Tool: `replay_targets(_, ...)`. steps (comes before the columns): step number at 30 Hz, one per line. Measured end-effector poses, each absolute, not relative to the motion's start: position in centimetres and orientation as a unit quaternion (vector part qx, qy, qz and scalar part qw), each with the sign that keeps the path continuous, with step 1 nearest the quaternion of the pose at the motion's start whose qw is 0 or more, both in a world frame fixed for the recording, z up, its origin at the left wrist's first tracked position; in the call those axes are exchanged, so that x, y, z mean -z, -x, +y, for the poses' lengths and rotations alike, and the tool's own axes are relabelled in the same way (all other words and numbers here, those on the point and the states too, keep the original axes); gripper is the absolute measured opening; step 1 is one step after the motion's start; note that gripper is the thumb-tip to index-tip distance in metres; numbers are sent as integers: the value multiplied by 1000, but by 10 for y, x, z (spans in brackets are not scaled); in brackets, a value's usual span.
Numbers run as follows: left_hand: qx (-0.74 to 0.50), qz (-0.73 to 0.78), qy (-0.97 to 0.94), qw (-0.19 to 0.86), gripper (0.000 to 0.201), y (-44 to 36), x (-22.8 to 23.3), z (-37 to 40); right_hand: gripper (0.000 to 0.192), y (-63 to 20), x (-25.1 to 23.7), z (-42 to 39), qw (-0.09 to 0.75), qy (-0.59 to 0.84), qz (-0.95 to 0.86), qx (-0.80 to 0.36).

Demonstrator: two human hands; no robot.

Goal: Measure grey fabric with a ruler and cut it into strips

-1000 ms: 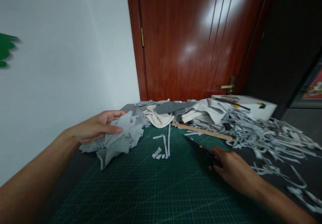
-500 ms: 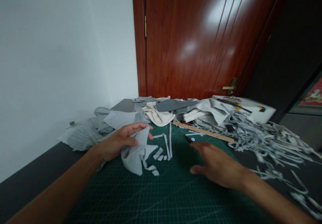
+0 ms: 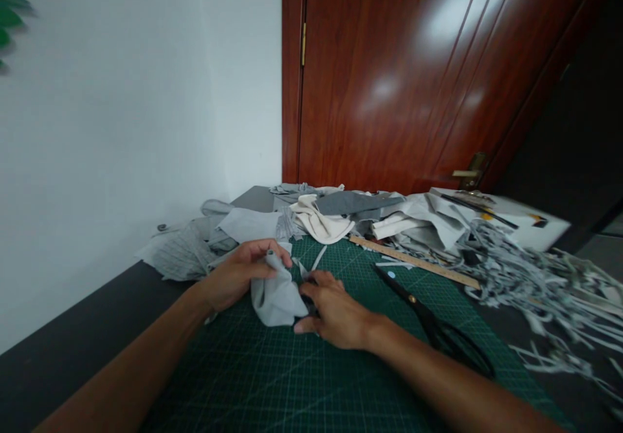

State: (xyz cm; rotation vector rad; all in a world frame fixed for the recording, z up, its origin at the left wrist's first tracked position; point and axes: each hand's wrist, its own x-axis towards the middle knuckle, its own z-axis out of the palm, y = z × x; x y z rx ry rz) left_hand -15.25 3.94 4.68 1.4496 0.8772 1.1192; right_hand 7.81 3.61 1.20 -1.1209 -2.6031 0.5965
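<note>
Closest to me, two bare forearms reached in from the bottom corners over a dark tabletop [image 3: 92,335] and a green cutting mat [image 3: 272,381] printed with a fine grid. At the middle of my view, the left hand [image 3: 250,271] pinched a crumpled light grey cloth [image 3: 277,296] between thumb and fingers, near its upper edge. The cloth hung between the two hands, low over the mat; I could not tell whether its bottom edge touched the surface. The right hand [image 3: 335,313] was at the cloth's right side, fingers curled and thumb below. Something dark showed in the gap there, and I could not tell whether those fingers were closed on anything.

To the right of that hand, I saw black scissors [image 3: 427,319] lying on the mat, blades pointing away and to the left. Beyond their tips, a wooden ruler [image 3: 413,261] lay at a slant. A tangled heap of grey strips [image 3: 525,284] spread to the right, and a mound of grey fabric [image 3: 182,251] sat left. Farther back I made out a folded cream cloth [image 3: 321,222] and a white box [image 3: 530,235]. Behind everything stood a glossy reddish-brown door [image 3: 379,82], beside a pale wall [image 3: 121,108].
</note>
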Motion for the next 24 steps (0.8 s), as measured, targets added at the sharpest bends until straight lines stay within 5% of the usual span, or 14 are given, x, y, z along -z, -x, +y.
replay_targets(2, -566, 380, -565, 465, 17, 154, -58, 40, 13, -79, -8, 32, 144, 378, -893, -199)
replay_targets(5, -688, 402, -497, 344, 24, 164, -74, 40, 16, -87, -6, 27, 158, 381, -891, -191)
replay_targets(7, -717, 493, -471, 142, 19, 179, -77, 42, 17, -94, -6, 25, 165, 383, -891, -180)
replay_targets(9, -595, 605, -530, -2, 14, 200, -71, 51, 17, -101, -8, 24, 163, 379, -895, -172)
replay_targets(13, -424, 581, -692, -57, 16, 233, -45, 87, 16, -130, -21, 25, 166, 382, -895, -158)
replay_targets(19, -331, 581, -734, -118, 30, 245, -21, 112, 9, -242, -69, 25, 225, 520, -820, -83)
replay_targets(24, -299, 561, -753, -170, 42, 249, -8, 124, 9, -358, -100, 31, 187, 669, -719, 17)
